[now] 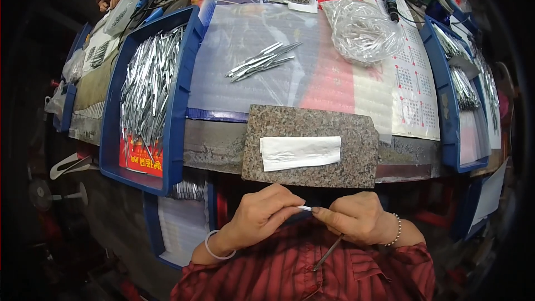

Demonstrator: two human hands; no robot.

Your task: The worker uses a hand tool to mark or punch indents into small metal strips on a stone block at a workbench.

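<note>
My left hand (266, 212) is closed, pinching a small, slim silvery-white piece (305, 208) between thumb and fingers, close to my body. At the piece's other end is the thumb of my right hand (356, 216). Out of that closed right hand a thin dark metal rod (329, 252) sticks down toward my shirt; its upper part is hidden in the palm. Just beyond both hands lies a speckled stone slab (312, 180) with a folded white cloth or paper (301, 153) on it. Several slim silvery metal pieces (262, 61) lie loosely piled farther off.
A blue tray (175, 150) full of silvery metal strips stands at left; another blue tray (446, 106) with bundles is at right. Clear plastic sheeting (251, 22) covers the table. A plastic bag (365, 30) of pieces lies far right. Another person's hand (114, 1) shows far left.
</note>
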